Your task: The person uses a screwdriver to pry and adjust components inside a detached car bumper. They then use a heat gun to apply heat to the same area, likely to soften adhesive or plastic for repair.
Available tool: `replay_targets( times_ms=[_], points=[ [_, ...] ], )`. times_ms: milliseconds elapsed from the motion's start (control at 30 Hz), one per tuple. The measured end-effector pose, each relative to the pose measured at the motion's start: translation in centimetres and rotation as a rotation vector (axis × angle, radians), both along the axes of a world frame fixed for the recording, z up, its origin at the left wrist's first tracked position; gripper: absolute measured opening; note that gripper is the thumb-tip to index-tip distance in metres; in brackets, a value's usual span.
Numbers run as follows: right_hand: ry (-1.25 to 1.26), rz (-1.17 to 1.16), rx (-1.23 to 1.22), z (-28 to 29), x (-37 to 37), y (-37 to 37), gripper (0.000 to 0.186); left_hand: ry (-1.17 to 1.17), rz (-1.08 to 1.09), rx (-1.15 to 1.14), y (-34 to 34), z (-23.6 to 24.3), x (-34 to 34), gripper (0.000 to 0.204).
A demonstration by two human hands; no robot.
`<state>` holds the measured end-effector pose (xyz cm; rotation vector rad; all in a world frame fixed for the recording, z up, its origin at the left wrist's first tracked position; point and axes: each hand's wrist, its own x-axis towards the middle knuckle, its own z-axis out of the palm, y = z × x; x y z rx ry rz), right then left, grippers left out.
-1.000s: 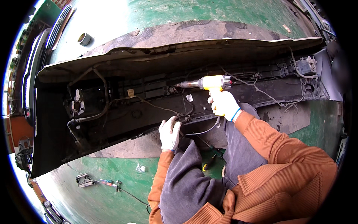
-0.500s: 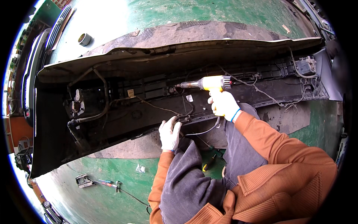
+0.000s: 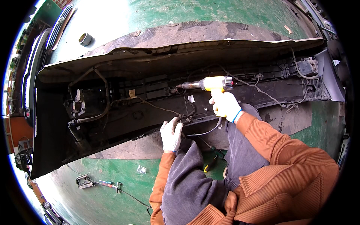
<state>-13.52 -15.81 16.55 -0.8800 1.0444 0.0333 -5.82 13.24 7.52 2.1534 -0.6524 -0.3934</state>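
Across the floor in front of me lies a long black car bumper (image 3: 150,122), its hollow inner side facing up. My right hand (image 3: 226,105), in a white glove, is closed around the handle of a yellow heat gun (image 3: 213,83). The gun's metal nozzle points left, its tip close to a small fitting (image 3: 173,90) inside the bumper; whether they touch I cannot tell. My left hand (image 3: 170,135), gloved too, rests on the bumper's near edge with fingers stretched out, beside a thin wiring harness (image 3: 161,109).
A worn brown mat (image 3: 123,148) lies under the bumper on the green floor. Between my legs is a yellow-handled tool (image 3: 210,164). At lower left are a small metal frame (image 3: 84,182), a cable and a small plastic bag (image 3: 141,169). A tape roll (image 3: 85,39) stands beyond the bumper.
Almost nothing differs. The heat gun and both hands hold nearly the same places.
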Motion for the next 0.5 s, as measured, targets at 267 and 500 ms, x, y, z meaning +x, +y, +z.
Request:
replay_targets(
  times_ms=[267, 500],
  points=[
    [-0.013, 0.001, 0.011, -0.42, -0.16, -0.07, 0.02, -0.042, 0.015, 0.016, 0.04, -0.42, -0.15, 0.043],
    [-0.018, 0.004, 0.012, -0.97, -0.37, -0.3, 0.018, 0.01, 0.005, 0.012, -0.2, 0.37, -0.05, 0.042]
  ],
)
